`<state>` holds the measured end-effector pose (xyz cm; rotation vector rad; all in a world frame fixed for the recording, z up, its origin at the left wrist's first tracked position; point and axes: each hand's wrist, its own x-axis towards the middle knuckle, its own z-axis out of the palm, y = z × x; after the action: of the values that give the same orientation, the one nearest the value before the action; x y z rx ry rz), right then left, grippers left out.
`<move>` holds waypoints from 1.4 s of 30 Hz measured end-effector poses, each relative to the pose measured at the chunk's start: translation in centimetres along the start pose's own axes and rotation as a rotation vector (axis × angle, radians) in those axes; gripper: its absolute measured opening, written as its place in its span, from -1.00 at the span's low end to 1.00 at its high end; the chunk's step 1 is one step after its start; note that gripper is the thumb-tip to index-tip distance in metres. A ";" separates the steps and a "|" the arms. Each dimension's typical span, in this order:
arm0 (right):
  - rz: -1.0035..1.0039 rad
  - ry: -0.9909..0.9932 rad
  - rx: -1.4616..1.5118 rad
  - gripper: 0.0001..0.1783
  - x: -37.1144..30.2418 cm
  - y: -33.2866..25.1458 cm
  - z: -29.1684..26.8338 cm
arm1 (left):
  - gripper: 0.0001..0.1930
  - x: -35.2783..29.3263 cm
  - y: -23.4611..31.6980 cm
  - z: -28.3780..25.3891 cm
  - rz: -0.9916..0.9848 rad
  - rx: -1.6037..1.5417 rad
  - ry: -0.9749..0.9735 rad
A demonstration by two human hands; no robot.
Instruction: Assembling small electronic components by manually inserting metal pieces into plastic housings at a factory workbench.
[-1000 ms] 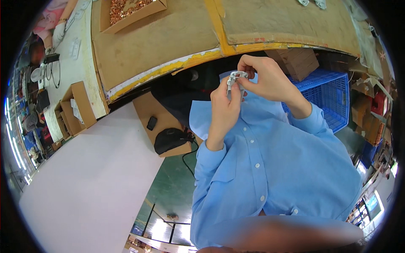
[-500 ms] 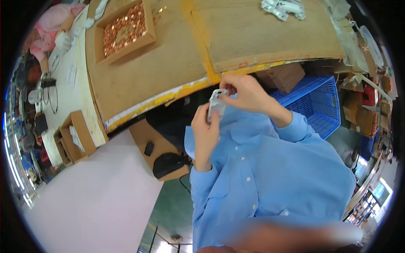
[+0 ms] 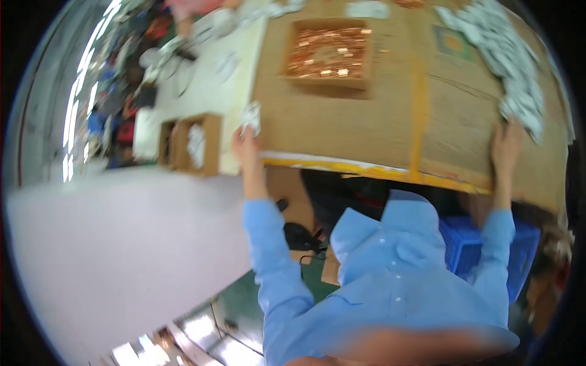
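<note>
My left hand [image 3: 244, 143] is stretched out to the left edge of the cardboard-covered table [image 3: 366, 128] and grips a small white-grey part [image 3: 251, 116]. My right hand [image 3: 505, 143] reaches to the right side of the table and touches the near end of a pile of small grey-white parts [image 3: 519, 79]; whether it holds one is hidden by blur. Both arms wear light blue sleeves.
A cardboard tray of copper-coloured pieces [image 3: 329, 52] sits at the back of the table. Open brown boxes [image 3: 189, 143] stand on a white bench to the left. A blue plastic crate [image 3: 482, 244] is under the table at right. A pale surface [image 3: 116, 244] fills the lower left.
The hands were together in front of my chest on one small part. They have spread apart: the left went out to the table's left edge with the part, the right to the pile.
</note>
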<state>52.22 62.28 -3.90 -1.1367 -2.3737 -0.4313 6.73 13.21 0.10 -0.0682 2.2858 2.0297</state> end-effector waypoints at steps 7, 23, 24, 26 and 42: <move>0.078 0.005 0.207 -0.59 1.1 -0.3 1.6 | -0.53 12.1 2.5 2.5 0.112 0.198 0.186; -0.034 -0.011 0.952 -0.81 0.0 -12.0 -11.7 | -0.42 -18.2 4.0 7.3 0.720 0.288 -0.344; -0.092 -0.125 1.093 -0.82 -0.4 -14.1 -13.5 | -0.35 -19.9 4.2 7.8 0.851 0.342 -0.331; -0.241 -0.396 1.291 -0.82 -1.6 -18.1 -16.2 | -0.25 -22.8 4.1 8.8 0.966 0.392 -0.355; -0.512 -0.506 1.048 -0.79 12.2 -34.9 -12.6 | -0.43 -28.0 -0.9 4.3 -0.226 -0.453 -0.389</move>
<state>21.45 43.01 10.54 -0.1389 -2.6650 0.9728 34.87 16.72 1.32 0.0360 1.4995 2.1643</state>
